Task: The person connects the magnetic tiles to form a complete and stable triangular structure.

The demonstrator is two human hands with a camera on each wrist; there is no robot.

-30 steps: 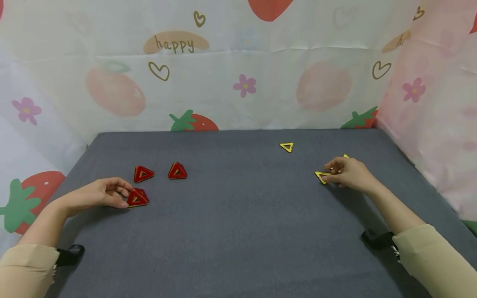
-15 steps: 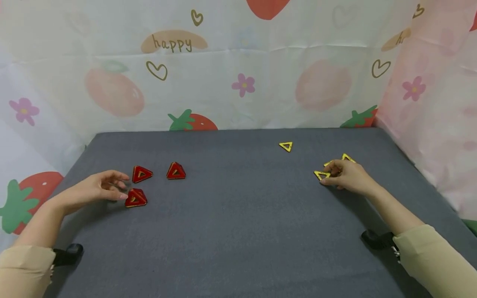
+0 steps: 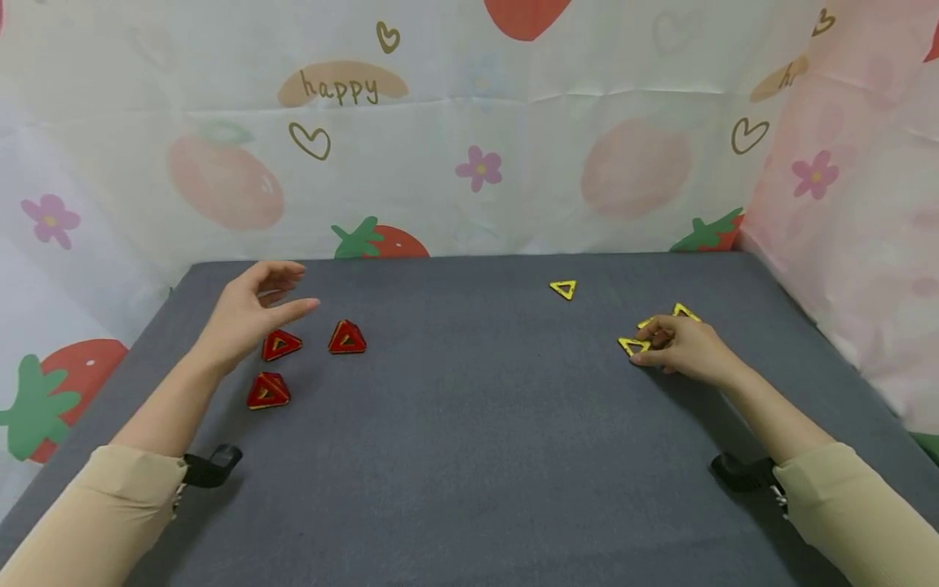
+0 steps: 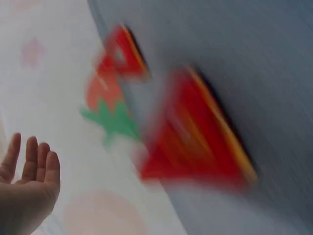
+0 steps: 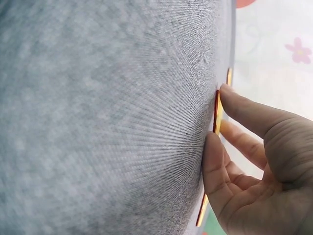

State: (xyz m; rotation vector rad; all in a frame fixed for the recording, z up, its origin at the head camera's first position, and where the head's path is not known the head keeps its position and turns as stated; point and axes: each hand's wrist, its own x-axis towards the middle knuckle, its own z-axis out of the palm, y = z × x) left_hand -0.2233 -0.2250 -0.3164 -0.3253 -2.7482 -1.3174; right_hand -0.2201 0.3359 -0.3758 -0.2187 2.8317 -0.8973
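Observation:
My left hand (image 3: 253, 314) hovers over the left of the table, thumb and fingers spread apart and holding nothing. Below and around it are a red pyramid-like triangle block (image 3: 282, 346), partly covered by the hand, another red block (image 3: 268, 391) nearer the front, and a third red block (image 3: 347, 337) to the right. In the left wrist view two red blocks (image 4: 195, 142) look blurred. My right hand (image 3: 685, 350) pinches a flat yellow triangle frame (image 3: 627, 342) on the table; the right wrist view shows its thin yellow-and-red edge (image 5: 217, 115) between thumb and finger.
Another yellow triangle frame (image 3: 685, 310) lies just behind the right hand, with part of one more (image 3: 645, 323) beside the fingers. Farther back is a separate yellow triangle (image 3: 563, 289). The dark grey tabletop (image 3: 469, 424) ends at a printed curtain (image 3: 528, 220).
My left hand has let go of the front red block and moved up, away and to the right, over the other red blocks. My right hand has barely shifted at the yellow triangle frame.

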